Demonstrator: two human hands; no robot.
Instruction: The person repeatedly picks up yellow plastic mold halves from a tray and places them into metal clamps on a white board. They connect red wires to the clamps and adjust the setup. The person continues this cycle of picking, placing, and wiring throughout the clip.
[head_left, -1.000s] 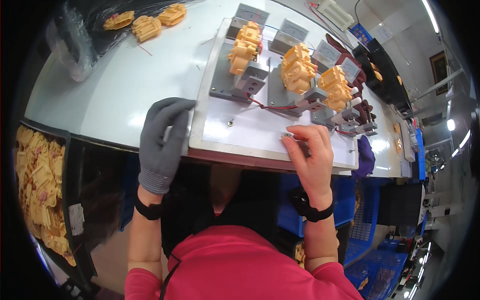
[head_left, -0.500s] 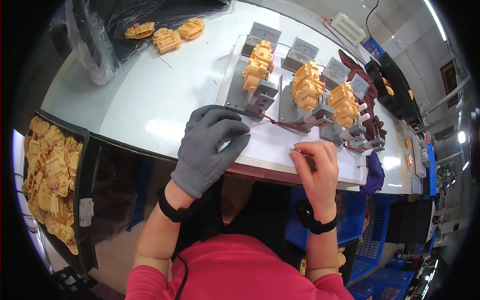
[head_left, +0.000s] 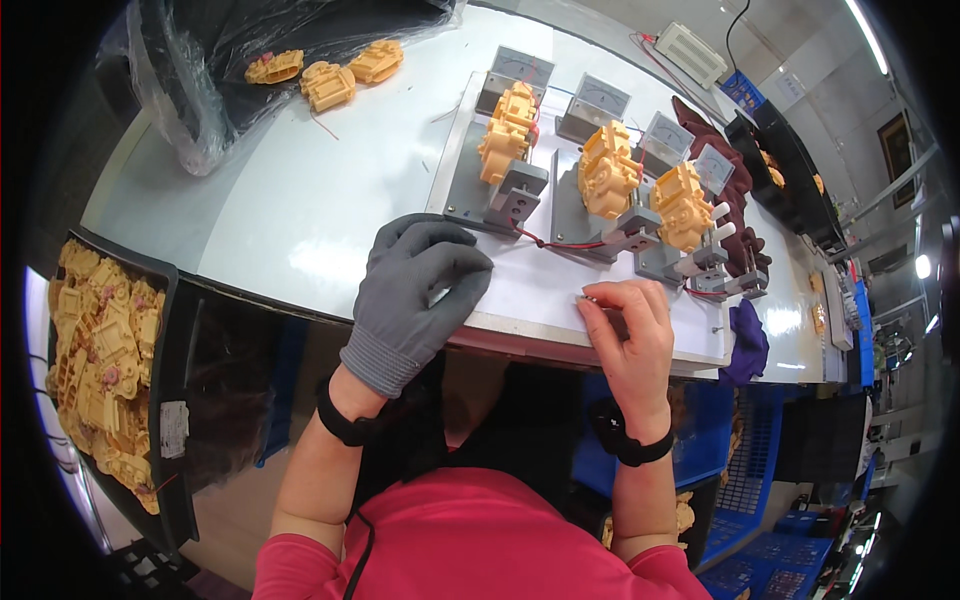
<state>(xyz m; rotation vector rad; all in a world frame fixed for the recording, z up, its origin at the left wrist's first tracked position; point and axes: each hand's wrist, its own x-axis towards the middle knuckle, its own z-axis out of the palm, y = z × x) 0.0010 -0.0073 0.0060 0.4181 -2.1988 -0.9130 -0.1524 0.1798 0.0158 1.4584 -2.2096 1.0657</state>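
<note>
White table (head_left: 300,200), yellow assemblies (head_left: 608,170) upright on grey stands (head_left: 468,190), far side, presumably for access. Near left, gloved left hand (head_left: 415,285) half-curled, contents untellable; near right, right hand (head_left: 632,325), thumb and forefinger pinched, apparently around tiny metal piece (head_left: 589,298) for precision.

Purple cloth (head_left: 747,346), blue basket (head_left: 746,466), framed picture (head_left: 897,158)

Small silvery piece (head_left: 589,299): pinched in right hand's (head_left: 634,328) fingertips, over front part of white board (head_left: 535,290); exact shape indistinct.
</note>
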